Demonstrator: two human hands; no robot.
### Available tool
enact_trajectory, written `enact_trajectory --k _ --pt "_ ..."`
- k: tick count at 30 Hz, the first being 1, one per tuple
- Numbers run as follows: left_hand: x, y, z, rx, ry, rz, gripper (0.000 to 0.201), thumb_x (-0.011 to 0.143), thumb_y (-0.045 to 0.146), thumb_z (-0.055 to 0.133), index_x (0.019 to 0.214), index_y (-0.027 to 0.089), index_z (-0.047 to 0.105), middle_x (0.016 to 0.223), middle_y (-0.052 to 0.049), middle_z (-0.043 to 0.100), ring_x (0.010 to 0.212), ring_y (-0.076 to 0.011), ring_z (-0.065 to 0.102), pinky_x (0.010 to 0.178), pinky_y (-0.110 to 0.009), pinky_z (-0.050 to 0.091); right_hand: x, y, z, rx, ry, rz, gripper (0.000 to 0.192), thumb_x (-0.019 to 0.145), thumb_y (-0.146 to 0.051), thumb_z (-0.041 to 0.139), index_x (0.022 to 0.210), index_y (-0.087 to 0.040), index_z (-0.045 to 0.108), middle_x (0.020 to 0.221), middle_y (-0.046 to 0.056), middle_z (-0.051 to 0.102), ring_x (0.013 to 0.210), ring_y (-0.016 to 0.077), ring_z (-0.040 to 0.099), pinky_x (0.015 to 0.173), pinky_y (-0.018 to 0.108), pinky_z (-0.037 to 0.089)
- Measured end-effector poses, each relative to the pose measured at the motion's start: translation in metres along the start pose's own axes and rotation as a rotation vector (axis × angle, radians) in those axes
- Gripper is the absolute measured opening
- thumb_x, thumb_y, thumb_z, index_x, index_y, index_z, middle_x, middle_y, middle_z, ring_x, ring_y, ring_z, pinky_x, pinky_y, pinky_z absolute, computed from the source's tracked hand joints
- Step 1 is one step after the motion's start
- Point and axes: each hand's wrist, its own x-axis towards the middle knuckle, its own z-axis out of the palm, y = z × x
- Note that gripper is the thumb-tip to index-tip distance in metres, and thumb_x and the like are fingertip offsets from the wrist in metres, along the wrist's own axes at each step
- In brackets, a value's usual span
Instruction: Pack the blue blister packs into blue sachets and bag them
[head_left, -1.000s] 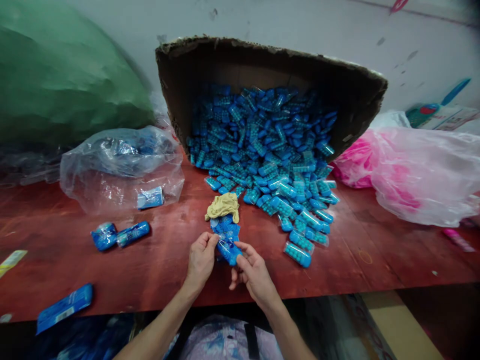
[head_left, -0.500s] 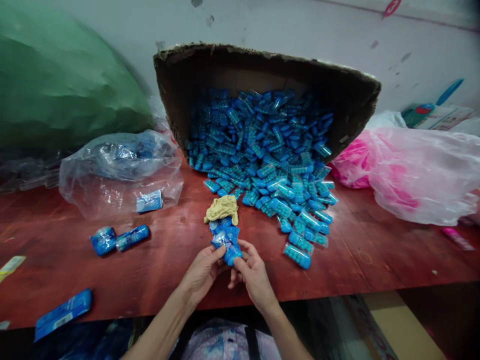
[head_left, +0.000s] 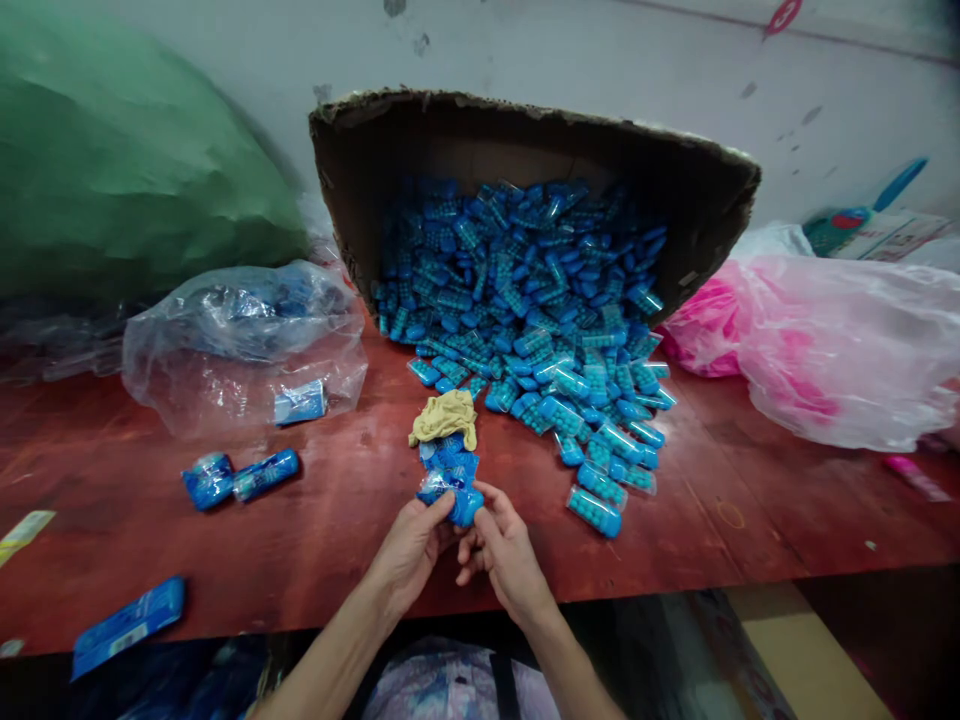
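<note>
My left hand (head_left: 411, 550) and my right hand (head_left: 504, 552) meet at the front edge of the red table (head_left: 315, 540), both pinching one small blue packet (head_left: 456, 500). Just beyond it lies a short stack of blue packets (head_left: 450, 462) with a crumpled yellow cloth (head_left: 445, 416) on its far end. Behind that, a tipped cardboard box (head_left: 525, 130) spills a big heap of blue bead packets (head_left: 540, 320) onto the table.
A clear plastic bag (head_left: 240, 340) with blue items lies at the left, and two blue packets (head_left: 238, 476) sit in front of it. Another blue packet (head_left: 127, 624) hangs at the front left edge. Pink-tinted plastic bags (head_left: 817, 340) fill the right. A green sack (head_left: 127, 160) looms at back left.
My hands have drawn slightly closer together around the blue packet, and my left fingers have shifted from the stack's side onto the packet itself. Everything else stays put.
</note>
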Motion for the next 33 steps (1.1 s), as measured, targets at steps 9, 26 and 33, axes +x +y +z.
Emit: enact_trajectory --k 9,26,33 --pt "0.005 -0.002 -0.003 -0.042 0.185 0.02 0.021 0.067 0.029 0.067 0.078 0.013 0.062 0.071 -0.004 0.067 0.061 -0.0134 0.06 0.063 -0.026 0.047 -0.008 0.005 0.001 -0.551 0.139 -0.337 0.032 0.08 -0.031 0.054 0.11 -0.022 0.053 0.064 -0.002 0.055 0.054 0.0107 0.053 0.05 0.021 0.049" --pt "0.006 0.003 -0.022 -0.063 -0.198 -0.07 0.012 0.076 0.026 0.056 0.082 0.015 0.059 0.066 -0.004 0.063 0.053 -0.0141 0.055 0.051 -0.028 0.045 -0.006 0.005 -0.008 -0.306 -0.129 -0.118 0.045 0.081 -0.028 0.049 0.125 -0.026 0.043 0.067 -0.003 0.06 0.048 0.0087 0.059 0.044 0.018 0.046" --pt "0.003 -0.004 -0.018 -0.026 -0.217 -0.079 0.022 0.082 0.031 0.045 0.074 0.014 0.055 0.058 -0.005 0.059 0.051 -0.0165 0.055 0.055 -0.034 0.046 -0.002 0.004 -0.014 -0.344 -0.154 -0.11 0.046 0.081 -0.03 0.049 0.126 -0.022 0.042 0.061 -0.004 0.058 0.046 0.0083 0.057 0.045 0.02 0.046"
